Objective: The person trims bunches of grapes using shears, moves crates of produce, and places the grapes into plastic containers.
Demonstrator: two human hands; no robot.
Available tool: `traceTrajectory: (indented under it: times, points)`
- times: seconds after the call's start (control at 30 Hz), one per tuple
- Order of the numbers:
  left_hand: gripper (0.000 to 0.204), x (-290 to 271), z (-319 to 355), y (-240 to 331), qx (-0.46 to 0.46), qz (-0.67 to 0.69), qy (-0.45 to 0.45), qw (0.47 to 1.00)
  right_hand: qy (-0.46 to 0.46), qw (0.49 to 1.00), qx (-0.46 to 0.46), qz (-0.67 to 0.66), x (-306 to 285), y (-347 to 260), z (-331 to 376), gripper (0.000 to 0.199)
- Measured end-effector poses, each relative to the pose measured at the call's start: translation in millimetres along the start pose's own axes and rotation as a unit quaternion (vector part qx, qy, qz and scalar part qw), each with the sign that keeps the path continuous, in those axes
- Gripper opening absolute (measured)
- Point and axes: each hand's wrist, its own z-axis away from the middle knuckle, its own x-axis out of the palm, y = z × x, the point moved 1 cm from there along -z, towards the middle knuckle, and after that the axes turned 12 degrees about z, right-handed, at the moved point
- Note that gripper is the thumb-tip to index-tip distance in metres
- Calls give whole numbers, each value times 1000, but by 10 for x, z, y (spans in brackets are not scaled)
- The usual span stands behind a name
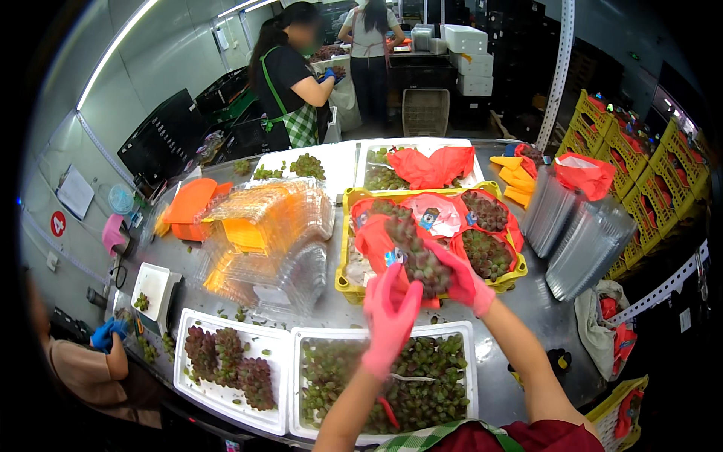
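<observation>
A bunch of dark reddish-green grapes [429,270] hangs over the front of a yellow crate [351,285]. My right hand [465,280], in a pink glove, is closed around the bunch's right side. Just to its lower left, my left hand [390,320], also gloved in pink, has thumb and fingers apart; whether its thumb tip touches the grapes is hard to see. More wrapped bunches [486,252] lie in the crate among red wrapping sheets [373,239]. Below my hands is a white foam tray [472,369] of loose green and dark grapes, partly covered by my left forearm.
Another foam tray [282,384] with dark bunches stands at front left. Clear plastic boxes [263,218] are stacked mid-left; more clear containers [591,248] stand right. Foam trays [343,162] line the far side. Co-workers [290,83] work beyond and at left; yellow crates [648,181] are piled right.
</observation>
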Motion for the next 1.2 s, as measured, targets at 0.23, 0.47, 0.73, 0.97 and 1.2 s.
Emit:
traceTrajectory:
  times: [0.23,0.47,0.73,0.97,1.2]
  points:
    - [79,-237,1198,76,-151,293,55,943,-75,929,22,-361,397,1247,1224,31]
    - [57,-730,1906,-57,-197,198,42,959,50,966,161,-194,744,1440,1661,38]
    - [36,-1234,1848,212,-33,-126,-95,987,-60,905,98,-409,1062,2180,1771,32]
    - [16,-1329,1296,550,62,-130,-117,983,61,705,94,-700,1514,2063,1817,43]
    - [16,-1526,566,332,129,-268,10,955,-257,787,48,-559,1285,2061,1624,46]
